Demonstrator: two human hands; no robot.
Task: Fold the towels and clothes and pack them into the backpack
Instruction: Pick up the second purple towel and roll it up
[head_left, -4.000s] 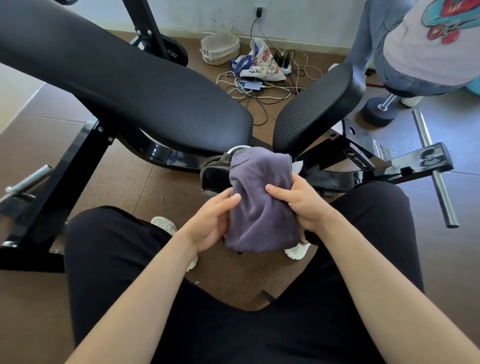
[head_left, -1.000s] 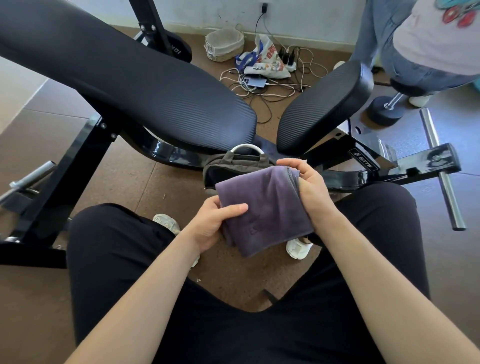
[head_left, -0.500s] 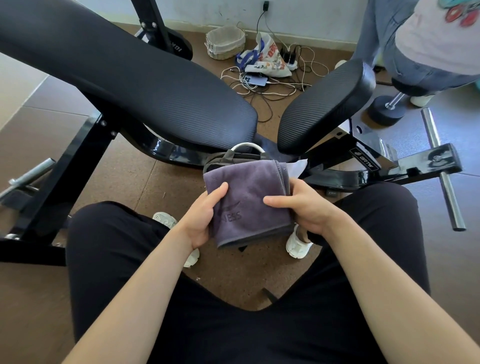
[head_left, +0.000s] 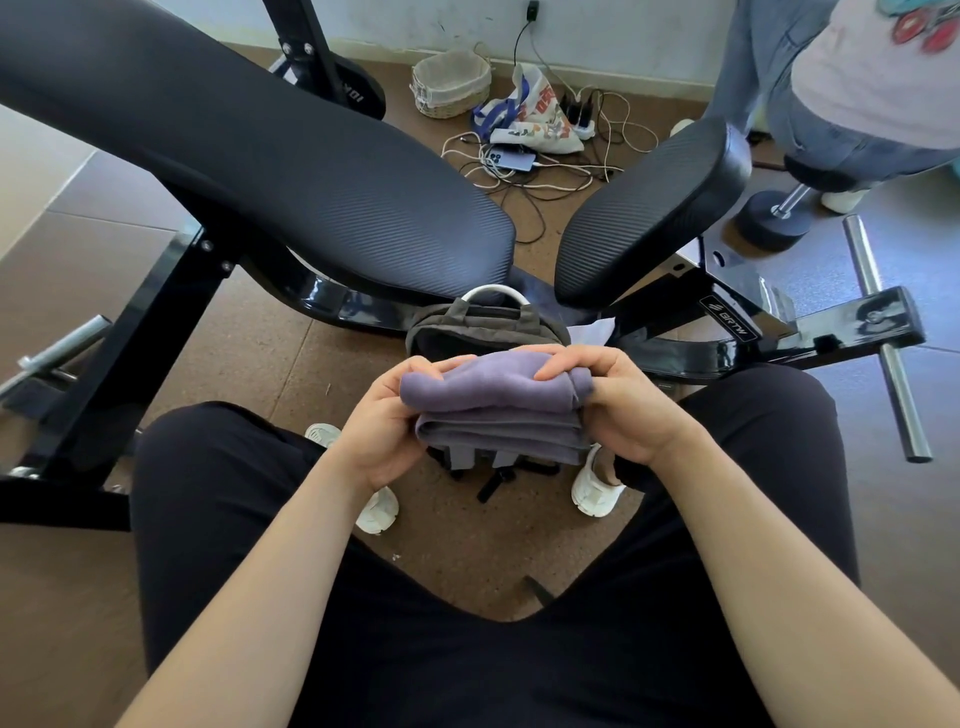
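While left hand (head_left: 387, 421) at 9 o'clock and right hand (head_left: 628, 405) at 3 curl their fingers (head_left: 563, 364) round the folded towel (head_left: 493, 410), it hangs over the backpack (head_left: 483, 325) at 12 (folded, not packed yet).
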